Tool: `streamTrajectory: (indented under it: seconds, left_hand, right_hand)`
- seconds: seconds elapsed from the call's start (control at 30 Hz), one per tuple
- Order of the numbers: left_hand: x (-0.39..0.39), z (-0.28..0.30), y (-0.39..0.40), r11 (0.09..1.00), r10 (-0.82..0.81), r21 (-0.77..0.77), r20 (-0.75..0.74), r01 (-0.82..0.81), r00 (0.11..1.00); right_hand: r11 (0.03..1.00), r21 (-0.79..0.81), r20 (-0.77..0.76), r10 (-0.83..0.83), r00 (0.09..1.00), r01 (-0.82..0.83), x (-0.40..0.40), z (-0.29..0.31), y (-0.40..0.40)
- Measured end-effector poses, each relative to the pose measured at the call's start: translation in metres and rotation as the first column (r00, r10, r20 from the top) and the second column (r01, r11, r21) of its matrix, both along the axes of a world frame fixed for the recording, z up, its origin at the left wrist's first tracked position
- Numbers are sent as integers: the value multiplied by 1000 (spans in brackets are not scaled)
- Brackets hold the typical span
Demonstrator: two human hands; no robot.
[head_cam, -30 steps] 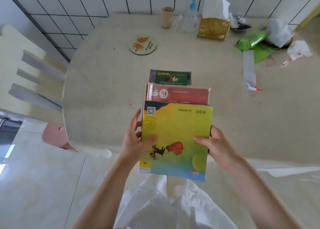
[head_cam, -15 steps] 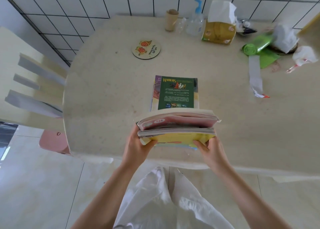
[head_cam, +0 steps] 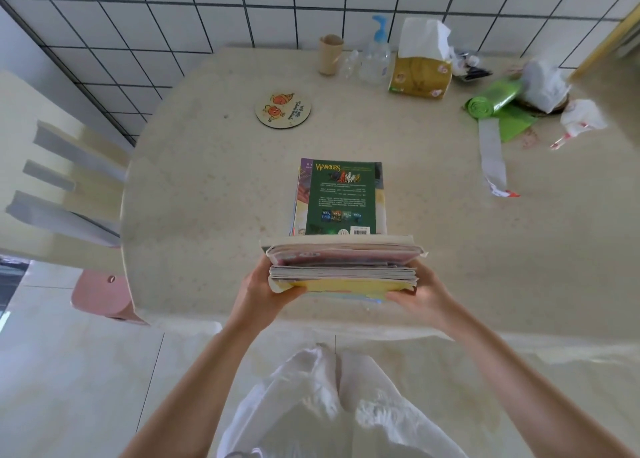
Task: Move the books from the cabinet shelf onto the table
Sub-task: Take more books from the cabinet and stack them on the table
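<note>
A stack of books [head_cam: 343, 267], seen edge-on with a yellow cover on the near side, hangs over the near part of the beige table [head_cam: 194, 194]. My left hand [head_cam: 259, 293] grips its left end and my right hand [head_cam: 420, 296] grips its right end, thumbs on the yellow cover. Just beyond it, a small pile of books lies flat on the table, topped by a green Warriors book [head_cam: 343, 198]. The cabinet shelf is out of view.
A round coaster [head_cam: 283, 109] lies farther back. Along the tiled wall stand a cardboard tube [head_cam: 330, 54], a pump bottle [head_cam: 375, 56] and a tissue pack [head_cam: 420, 70]. A green bag roll [head_cam: 491, 101] and wrappers sit back right. A cream chair [head_cam: 62, 187] stands left.
The stack has tipped from facing me, yellow cover up, to edge-on and moved forward over the table toward the green book. Both hands stayed on its ends.
</note>
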State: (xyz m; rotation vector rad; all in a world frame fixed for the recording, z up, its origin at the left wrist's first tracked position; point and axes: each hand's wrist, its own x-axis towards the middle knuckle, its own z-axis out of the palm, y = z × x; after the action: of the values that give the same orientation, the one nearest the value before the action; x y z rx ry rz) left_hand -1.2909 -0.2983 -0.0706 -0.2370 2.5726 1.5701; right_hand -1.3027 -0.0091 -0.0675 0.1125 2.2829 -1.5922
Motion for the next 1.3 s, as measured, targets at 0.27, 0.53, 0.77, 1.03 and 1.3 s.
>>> streamTrajectory:
  seconds: [0.27, 0.53, 0.77, 1.03, 1.3]
  left_hand:
    - [-5, -11, -13, 997, -44, -68, -5, 44, 999]
    - [-19, -16, -23, 983, -143, -125, -54, 135, 988]
    - [-26, -18, -26, 982, -162, -104, -33, 158, 986]
    - [-50, 4, -27, 968, -227, 131, 102, 213, 969]
    - [-139, 31, -10, 958, -202, 268, 363, 106, 910]
  right_hand:
    - [995, 74, -3, 71, 997, -71, -5, -8, 10]
    - [989, 77, 70, 125, 990, -130, -7, -13, 14]
    - [995, -48, 212, 99, 972, -91, -10, -1, 11]
    - [980, -176, 115, 117, 986, -95, -30, 12, 16]
    - [976, -201, 391, 0, 920, 85, -117, 41, 26]
